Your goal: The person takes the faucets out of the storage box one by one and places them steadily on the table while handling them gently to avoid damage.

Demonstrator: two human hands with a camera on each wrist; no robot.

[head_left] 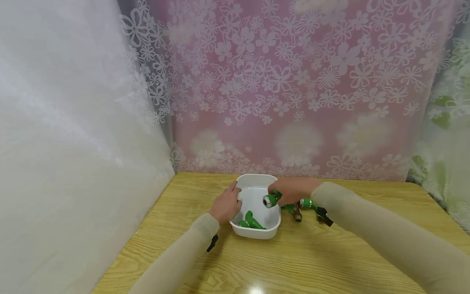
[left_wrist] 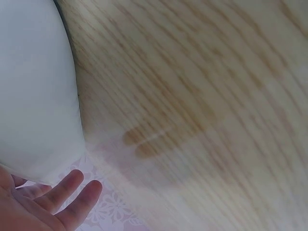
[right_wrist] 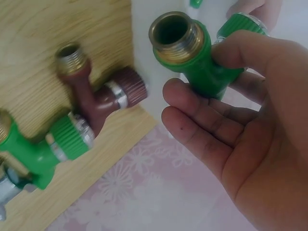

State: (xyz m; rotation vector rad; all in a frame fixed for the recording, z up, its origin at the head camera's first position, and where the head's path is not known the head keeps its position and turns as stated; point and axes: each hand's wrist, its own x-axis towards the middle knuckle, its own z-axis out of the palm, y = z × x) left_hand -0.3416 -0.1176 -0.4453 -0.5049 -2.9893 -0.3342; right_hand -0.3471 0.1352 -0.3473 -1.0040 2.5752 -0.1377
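Observation:
My right hand (head_left: 291,190) grips a green pipe fitting (head_left: 271,200) above the right side of a white plastic basin (head_left: 256,233). In the right wrist view, thumb and fingers pinch its body, and its threaded brass mouth faces the camera. My left hand (head_left: 225,205) holds the basin's left rim, thumb on the inner side. Two of its fingers (left_wrist: 79,202) stretch out beside the outer wall in the left wrist view. Inside the basin, green fittings (head_left: 253,221) lie at the near end, partly hidden by the near wall.
Right of the basin, on the wooden table (head_left: 293,261), lie a dark red fitting (right_wrist: 91,98) with a brass thread and another green fitting (right_wrist: 36,156). A metal part (right_wrist: 12,185) shows beside the latter. Flowered curtains (head_left: 293,102) hang behind; white sheeting (head_left: 73,143) hangs at left.

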